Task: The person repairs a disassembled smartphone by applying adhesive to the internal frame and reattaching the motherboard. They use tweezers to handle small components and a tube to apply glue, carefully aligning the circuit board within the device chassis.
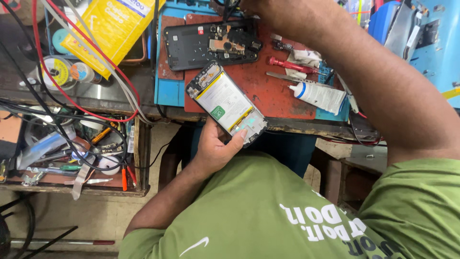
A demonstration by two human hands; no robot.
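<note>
Opened black smartphone with exposed white battery cradled in curled left hand, long axis slanting up-left over red desk mat; right hand well above, grip probably hidden.

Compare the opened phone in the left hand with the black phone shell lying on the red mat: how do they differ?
The opened phone is gripped by the left hand and tilted diagonally; the black phone shell lies flat and crosswise on the red mat. The opened phone carries a large white battery; the black phone shell shows no battery, only dark plastic and a small board near one end. Both are backless, with their insides exposed.
</note>
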